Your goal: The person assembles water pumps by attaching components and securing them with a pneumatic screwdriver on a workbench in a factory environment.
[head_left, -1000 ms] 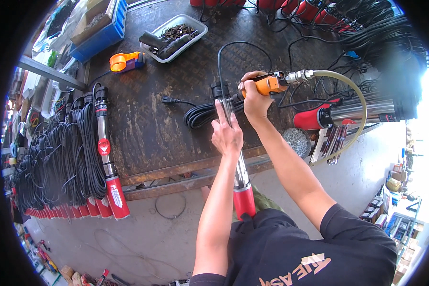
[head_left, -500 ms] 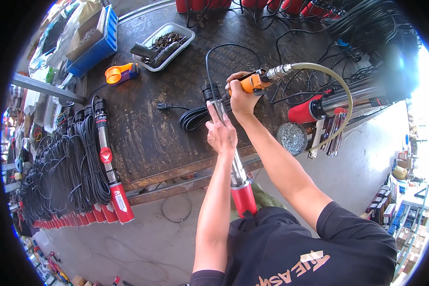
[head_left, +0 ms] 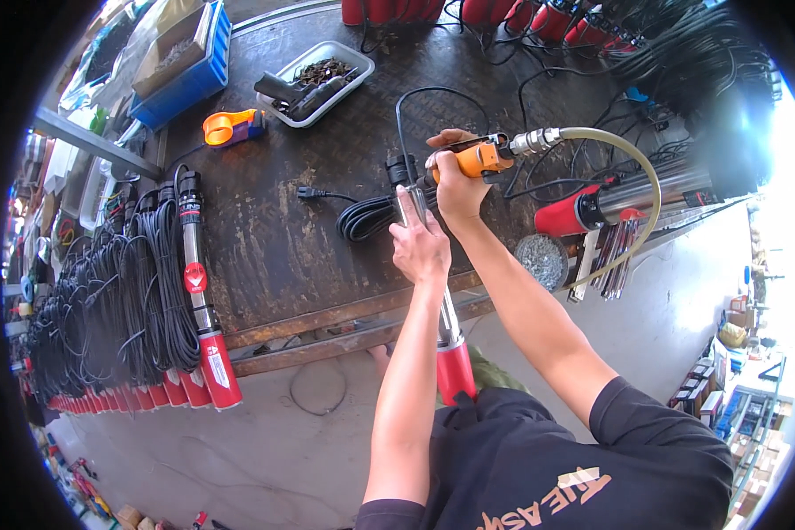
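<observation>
A submersible pump with a steel tube body [head_left: 449,323] and a red end lies across the bench edge, its red part near my waist. My left hand [head_left: 420,246] is wrapped round the steel tube near its black top [head_left: 401,168], index finger stretched along it. In my right hand [head_left: 460,190] is an orange air screwdriver [head_left: 482,160], gripped sideways with its front end towards the black top. Fingers hide the tool's tip and where it meets the pump. A pale air hose [head_left: 649,168] curves off its back. Beside the pump lies a coiled black cable [head_left: 359,219] with a plug.
At the left edge stands a row of similar pumps [head_left: 196,247] with coiled cables. A plastic tray of small parts [head_left: 362,71], an orange-and-purple tool [head_left: 230,128] and a blue crate [head_left: 181,93] sit farther back. Right are a bowl of screws [head_left: 541,261] and another pump [head_left: 561,216].
The view has shifted slightly, so the bench things appear a little farther right. Both hands keep their grips on the pump and the air screwdriver.
</observation>
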`<act>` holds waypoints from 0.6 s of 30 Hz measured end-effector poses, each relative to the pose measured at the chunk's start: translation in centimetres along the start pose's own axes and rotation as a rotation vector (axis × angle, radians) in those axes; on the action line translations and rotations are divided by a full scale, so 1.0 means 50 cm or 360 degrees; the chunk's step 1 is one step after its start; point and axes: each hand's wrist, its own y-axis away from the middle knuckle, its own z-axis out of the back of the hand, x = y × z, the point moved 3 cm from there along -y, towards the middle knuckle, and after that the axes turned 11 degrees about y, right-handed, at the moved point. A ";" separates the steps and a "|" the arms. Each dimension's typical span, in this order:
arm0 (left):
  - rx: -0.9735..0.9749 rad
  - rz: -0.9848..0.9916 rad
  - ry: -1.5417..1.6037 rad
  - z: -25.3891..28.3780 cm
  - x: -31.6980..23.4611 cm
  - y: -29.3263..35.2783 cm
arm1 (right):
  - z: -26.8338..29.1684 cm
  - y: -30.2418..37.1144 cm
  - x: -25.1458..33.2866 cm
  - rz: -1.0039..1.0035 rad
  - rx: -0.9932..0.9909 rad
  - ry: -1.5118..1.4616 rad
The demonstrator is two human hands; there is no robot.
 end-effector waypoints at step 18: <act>-0.0264 -0.0072 -0.0151 -0.029 -0.003 0.005 | -0.017 -0.011 -0.024 0.0147 0.0388 0.0289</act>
